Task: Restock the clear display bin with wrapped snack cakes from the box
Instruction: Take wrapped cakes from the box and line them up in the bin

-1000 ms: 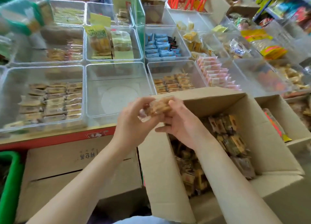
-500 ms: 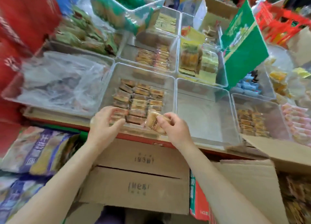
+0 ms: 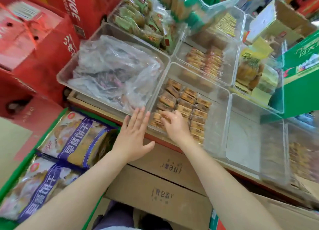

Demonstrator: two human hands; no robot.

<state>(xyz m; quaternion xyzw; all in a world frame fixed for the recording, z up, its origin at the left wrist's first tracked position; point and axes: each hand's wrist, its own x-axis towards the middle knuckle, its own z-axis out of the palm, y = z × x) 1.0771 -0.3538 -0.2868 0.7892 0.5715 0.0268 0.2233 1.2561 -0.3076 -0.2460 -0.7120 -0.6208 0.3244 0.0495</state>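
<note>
A clear display bin [image 3: 218, 98] in the middle of the view holds several rows of brown wrapped snack cakes [image 3: 187, 100]. My right hand [image 3: 174, 126] reaches into its near left corner with curled fingers on a wrapped cake [image 3: 158, 117] at the front of a row. Just outside the bin's left wall, my left hand [image 3: 134, 134] is spread flat with straight fingers and holds nothing. The supply box shows only as a cardboard edge [image 3: 293, 214] at the lower right.
An empty clear bin [image 3: 241, 143] sits right of the cake bin. A bin of crumpled clear bags [image 3: 114, 70] lies to the left. Closed cardboard boxes [image 3: 160, 183] stand below the shelf edge. Large blue snack bags [image 3: 74, 140] fill a green crate at left; red cartons [image 3: 34, 39] behind.
My view has turned further left. My right hand has carried the cake over the rim into the bin's front corner. My left hand has opened flat beside the bin.
</note>
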